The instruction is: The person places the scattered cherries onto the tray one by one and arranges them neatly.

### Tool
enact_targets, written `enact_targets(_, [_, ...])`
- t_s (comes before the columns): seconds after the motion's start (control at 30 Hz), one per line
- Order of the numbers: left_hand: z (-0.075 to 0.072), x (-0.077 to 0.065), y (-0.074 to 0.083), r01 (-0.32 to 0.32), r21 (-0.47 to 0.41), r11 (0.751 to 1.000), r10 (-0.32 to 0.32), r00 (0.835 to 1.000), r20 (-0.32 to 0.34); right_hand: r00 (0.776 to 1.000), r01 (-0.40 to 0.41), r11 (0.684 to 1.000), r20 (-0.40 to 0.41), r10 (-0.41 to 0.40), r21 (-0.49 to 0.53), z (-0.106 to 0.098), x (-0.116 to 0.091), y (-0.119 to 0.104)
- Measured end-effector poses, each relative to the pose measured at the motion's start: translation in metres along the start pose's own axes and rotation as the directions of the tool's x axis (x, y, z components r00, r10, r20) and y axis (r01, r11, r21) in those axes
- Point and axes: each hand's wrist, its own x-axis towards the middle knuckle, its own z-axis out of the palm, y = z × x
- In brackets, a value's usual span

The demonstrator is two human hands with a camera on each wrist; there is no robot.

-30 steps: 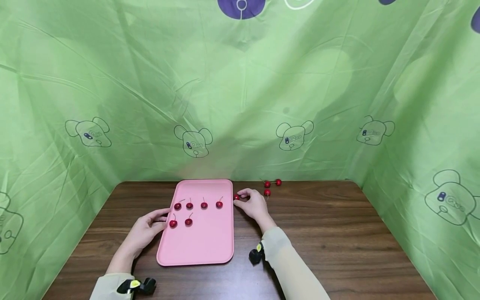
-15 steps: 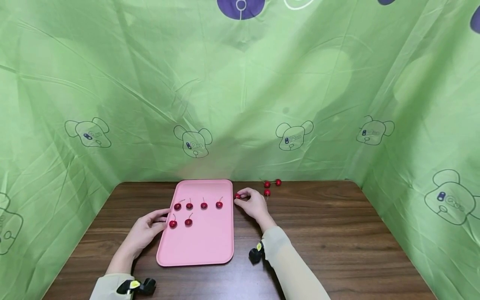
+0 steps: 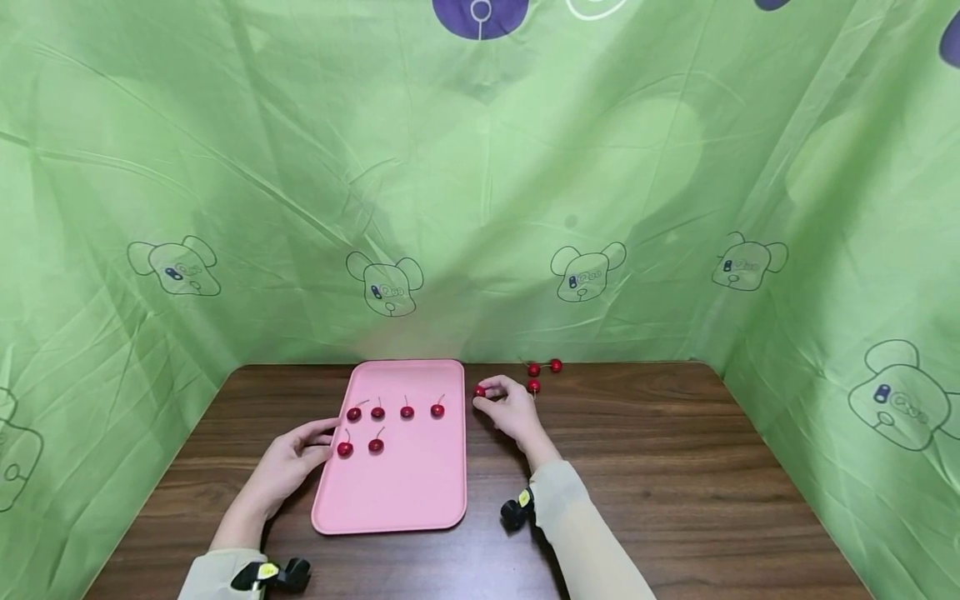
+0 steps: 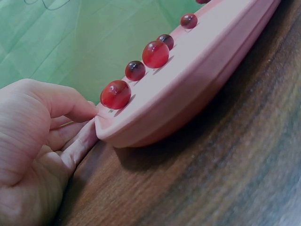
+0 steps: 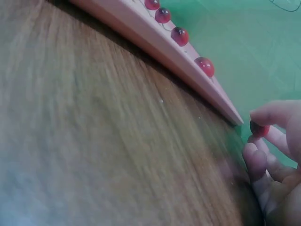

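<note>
A pink tray (image 3: 405, 487) lies on the table with several red cherries on it. Four-across at its far part runs a row of stemmed cherries (image 3: 407, 412); two more cherries (image 3: 376, 446) sit nearer, at the left. My left hand (image 3: 288, 467) grips the tray's left rim, and the left wrist view has its fingertips at the tray edge beside a cherry (image 4: 115, 94). Just off the tray's right side, my right hand (image 3: 513, 412) pinches a single cherry (image 3: 479, 391) between thumb and fingers. That cherry (image 5: 259, 129) appears in the right wrist view, partly covered by the fingers.
Three loose cherries (image 3: 534, 386) lie on the wooden table (image 3: 660, 467) behind the right hand, near the back edge. A green printed cloth (image 3: 487, 208) hangs around the back and sides of the table.
My right hand has shifted slightly to the right, away from the tray, still pinching the cherry. The left hand and the cherries on the tray stay put.
</note>
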Motion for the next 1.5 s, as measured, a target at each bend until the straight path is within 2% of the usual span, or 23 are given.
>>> enact_targets(0.13, [0.0,0.0,-0.001,-0.005,-0.007,1.0,0.005,1.0,0.003,1.0,0.003,1.0,-0.022,-0.003,0.015,-0.002,-0.006,-0.002])
enact_targets(0.37, [0.0,0.0,-0.002,-0.017,-0.015,1.0,0.017,1.0,0.005,0.995,0.061,0.998,-0.073,-0.062,-0.019,-0.005,-0.016,-0.003])
enact_targets(0.67, [-0.001,0.0,-0.001,0.001,-0.022,1.0,0.0,1.0,0.005,0.988,0.119,0.992,-0.098,-0.122,-0.035,-0.005,-0.028,-0.011])
enact_targets(0.93, [-0.001,0.0,-0.001,0.008,-0.022,1.0,-0.008,1.0,0.011,0.98,0.189,0.978,-0.043,-0.193,-0.085,0.004,-0.034,-0.02])
enact_targets(1.23, [0.0,-0.001,-0.001,-0.03,-0.045,0.999,0.03,1.0,0.009,0.949,0.315,0.938,0.041,-0.312,-0.145,0.024,-0.04,-0.037])
enact_targets(1.5, [0.0,-0.001,-0.002,-0.033,-0.035,0.999,0.033,0.999,0.012,0.946,0.32,0.936,0.106,-0.307,-0.144,0.049,-0.045,-0.045])
